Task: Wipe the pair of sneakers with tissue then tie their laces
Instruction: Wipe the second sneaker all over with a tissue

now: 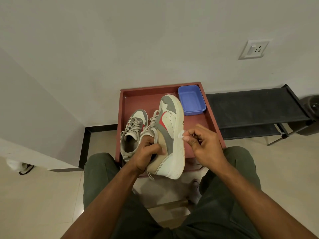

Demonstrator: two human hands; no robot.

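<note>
Two white, grey and red sneakers are over a reddish-brown low table (pixel 209 121). One sneaker (pixel 133 133) stands on the table at the left, laces loose. The other sneaker (pixel 170 135) is lifted and tilted on its side, its white sole facing right. My left hand (pixel 148 152) grips it at the collar, fingers inside the opening. My right hand (pixel 203 142) pinches a small white wad of tissue (pixel 181 135) against the sole's edge.
A blue plastic tub (pixel 191 100) sits at the table's back right corner. A black shoe rack (pixel 255 109) stands to the right against the wall. My knees in green trousers flank the table's near edge. A white shoe (pixel 19 165) lies on the floor far left.
</note>
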